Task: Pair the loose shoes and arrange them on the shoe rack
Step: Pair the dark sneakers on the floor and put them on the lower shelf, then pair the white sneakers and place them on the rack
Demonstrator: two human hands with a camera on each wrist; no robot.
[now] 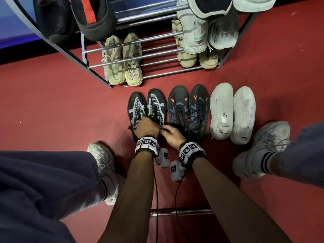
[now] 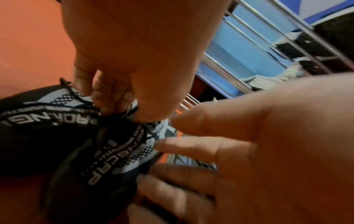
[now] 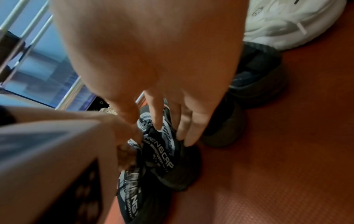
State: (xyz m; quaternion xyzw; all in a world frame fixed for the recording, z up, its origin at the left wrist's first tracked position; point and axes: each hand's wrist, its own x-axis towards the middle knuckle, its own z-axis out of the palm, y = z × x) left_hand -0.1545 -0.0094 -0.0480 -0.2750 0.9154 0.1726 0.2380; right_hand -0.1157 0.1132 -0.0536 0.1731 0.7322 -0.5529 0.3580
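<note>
A black and grey mesh pair stands side by side on the red floor in front of the shoe rack. My left hand is over this pair. Its curled fingers pinch the black laces near the left shoe's tongue. My right hand reaches in beside it. Its fingers are nearly straight and touch the collar of the right shoe. To the right stand a dark pair with orange marks and a white pair.
Two beige pairs sit on the rack's bottom shelf. Pale shoes and dark slippers rest on the shelves above. My own feet in grey sneakers flank my arms. A metal bar lies near me.
</note>
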